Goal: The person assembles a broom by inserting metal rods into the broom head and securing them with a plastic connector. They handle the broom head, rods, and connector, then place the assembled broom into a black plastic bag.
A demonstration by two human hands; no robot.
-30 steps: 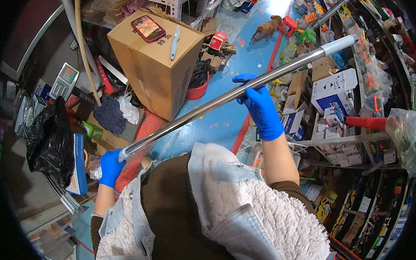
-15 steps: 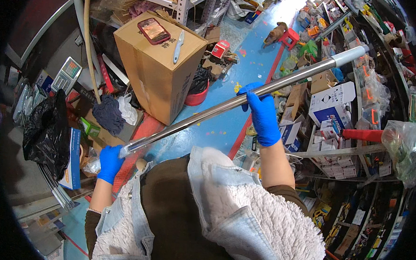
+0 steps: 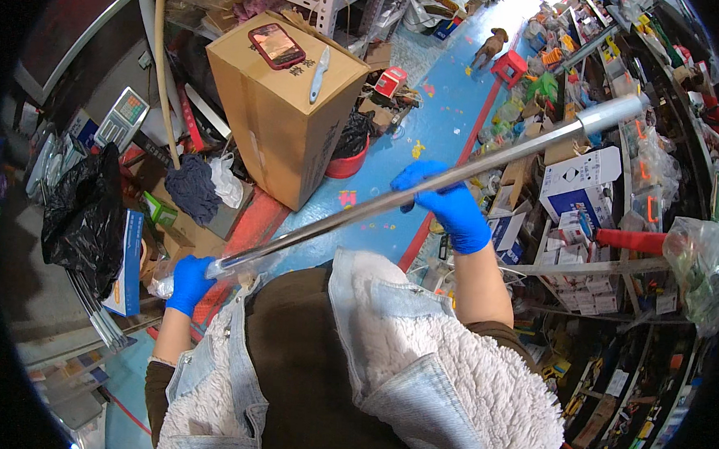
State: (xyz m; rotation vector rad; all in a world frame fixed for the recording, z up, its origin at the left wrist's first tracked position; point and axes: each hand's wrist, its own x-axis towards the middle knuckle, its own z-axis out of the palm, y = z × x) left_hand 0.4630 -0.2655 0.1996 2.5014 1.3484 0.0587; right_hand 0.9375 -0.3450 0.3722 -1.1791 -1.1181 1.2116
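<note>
A long shiny metal pole (image 3: 343,218) slants across in front of me, its lower end at the left and its far end up at the right. Thin clear plastic wrap (image 3: 247,269) covers the lower end, and a pale grey sleeve (image 3: 613,113) sits on the upper end. My left hand (image 3: 190,285), in a blue glove, is closed around the wrapped lower end. My right hand (image 3: 453,213), also blue-gloved, grips the pole past its middle, with fingers partly hidden behind the tube.
A tall cardboard box (image 3: 279,123) stands ahead, with a phone (image 3: 276,45) and a light-blue knife (image 3: 319,74) on top. Crowded shelves (image 3: 617,266) line the right side. A brown dog (image 3: 491,47) stands on the blue floor near a red stool (image 3: 510,68). A black bag (image 3: 83,226) hangs at left.
My right hand has slid slightly left and its wrist has turned. The pole's upper end has shifted a little right and down. The dog has moved away and turned.
</note>
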